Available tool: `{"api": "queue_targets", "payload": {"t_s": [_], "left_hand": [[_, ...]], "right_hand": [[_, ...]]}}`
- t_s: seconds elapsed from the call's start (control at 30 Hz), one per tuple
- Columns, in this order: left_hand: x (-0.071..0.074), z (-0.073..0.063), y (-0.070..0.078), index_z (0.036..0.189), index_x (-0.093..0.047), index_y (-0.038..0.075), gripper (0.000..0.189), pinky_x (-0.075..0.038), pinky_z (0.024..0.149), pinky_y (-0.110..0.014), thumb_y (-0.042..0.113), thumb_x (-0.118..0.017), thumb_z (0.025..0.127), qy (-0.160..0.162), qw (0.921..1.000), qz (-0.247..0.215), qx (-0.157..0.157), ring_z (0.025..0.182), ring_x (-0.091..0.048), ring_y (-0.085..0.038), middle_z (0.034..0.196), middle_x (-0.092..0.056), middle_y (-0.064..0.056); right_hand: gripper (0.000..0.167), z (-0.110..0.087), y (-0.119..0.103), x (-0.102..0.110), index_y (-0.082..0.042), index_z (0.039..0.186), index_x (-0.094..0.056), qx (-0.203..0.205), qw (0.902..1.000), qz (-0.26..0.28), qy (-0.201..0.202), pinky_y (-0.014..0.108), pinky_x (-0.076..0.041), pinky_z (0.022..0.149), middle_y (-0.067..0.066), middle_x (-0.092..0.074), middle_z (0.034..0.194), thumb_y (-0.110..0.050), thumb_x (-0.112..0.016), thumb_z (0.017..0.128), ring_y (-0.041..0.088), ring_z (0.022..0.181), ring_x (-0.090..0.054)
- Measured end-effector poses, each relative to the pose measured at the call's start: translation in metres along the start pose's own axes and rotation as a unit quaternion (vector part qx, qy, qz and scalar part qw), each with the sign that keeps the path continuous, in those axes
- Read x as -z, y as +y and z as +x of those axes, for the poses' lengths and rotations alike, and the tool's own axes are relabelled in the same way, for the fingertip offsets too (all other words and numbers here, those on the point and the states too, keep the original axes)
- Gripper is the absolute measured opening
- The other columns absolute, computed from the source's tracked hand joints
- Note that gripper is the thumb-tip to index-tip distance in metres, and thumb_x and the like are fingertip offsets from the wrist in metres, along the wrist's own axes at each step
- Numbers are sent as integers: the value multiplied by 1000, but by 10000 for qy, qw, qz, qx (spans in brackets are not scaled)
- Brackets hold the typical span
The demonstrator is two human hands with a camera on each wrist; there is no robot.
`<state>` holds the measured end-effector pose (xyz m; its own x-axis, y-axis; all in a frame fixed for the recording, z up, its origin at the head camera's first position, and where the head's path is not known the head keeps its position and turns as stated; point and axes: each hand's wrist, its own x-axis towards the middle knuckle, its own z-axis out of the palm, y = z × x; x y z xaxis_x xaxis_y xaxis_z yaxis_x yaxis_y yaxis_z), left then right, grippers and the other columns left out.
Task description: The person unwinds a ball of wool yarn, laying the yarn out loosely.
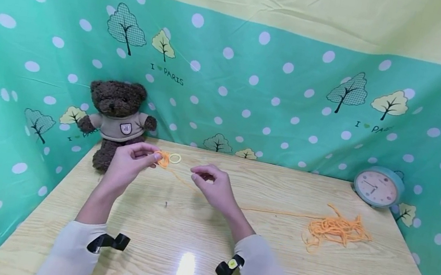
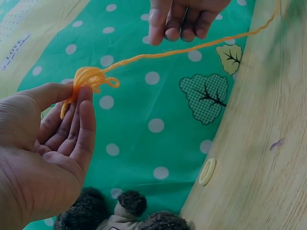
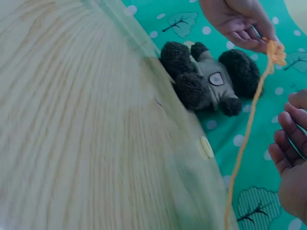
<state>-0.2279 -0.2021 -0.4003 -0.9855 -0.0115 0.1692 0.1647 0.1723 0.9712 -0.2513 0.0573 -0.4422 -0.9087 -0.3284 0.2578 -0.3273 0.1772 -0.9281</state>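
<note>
My left hand (image 1: 129, 161) pinches a small looped bundle of orange yarn (image 2: 88, 79) between thumb and fingers, raised above the table. From the bundle a single yarn strand (image 3: 247, 134) runs past my right hand (image 1: 215, 188) toward a loose pile of orange yarn (image 1: 338, 229) on the table's right side. The right hand hovers apart from the bundle, its fingers loosely bent, and nothing shows between them in either wrist view. A pale yellow ring (image 2: 207, 171) lies on the table beyond the hands, overlapping the bundle's edge in the head view.
A dark brown teddy bear (image 1: 113, 122) in a grey shirt sits at the table's back left corner. At the back right stands a round teal alarm clock (image 1: 377, 187). A green dotted cloth (image 1: 252, 79) hangs behind the wooden table (image 1: 168, 240).
</note>
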Motion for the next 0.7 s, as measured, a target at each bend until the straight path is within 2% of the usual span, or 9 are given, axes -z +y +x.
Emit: {"api": "queue_targets", "payload": {"t_s": [0.13, 0.37, 0.7], "left_hand": [[-1, 0, 0, 115, -69, -4, 35, -60, 77, -24, 25, -74, 97, 14, 10000, 31, 23, 80, -71, -8, 91, -73, 11], [-2, 0, 1, 116, -68, -6, 36, -60, 76, -23, 24, -74, 98, 5, 10000, 25, -30, 80, -71, -8, 91, -73, 11], [-1, -1, 0, 115, -68, -5, 34, -60, 74, -23, 24, -74, 98, 42, 10000, 63, -40, 80, -71, -7, 92, -73, 11]], "right_hand": [[18, 2, -1, -12, -10, 114, -77, 26, 9999, 64, -99, 37, -56, 88, 8, -73, 105, -16, -71, 98, 12, 94, -64], [17, 6, 0, -27, -10, 111, -79, 154, 9996, 39, -216, 30, -55, 84, 10, -72, 99, -15, -76, 95, 11, 90, -61], [9, 5, -1, -31, -13, 102, -80, 25, 9996, -22, -291, 20, -51, 73, 5, -75, 99, -17, -74, 96, 9, 85, -61]]}}
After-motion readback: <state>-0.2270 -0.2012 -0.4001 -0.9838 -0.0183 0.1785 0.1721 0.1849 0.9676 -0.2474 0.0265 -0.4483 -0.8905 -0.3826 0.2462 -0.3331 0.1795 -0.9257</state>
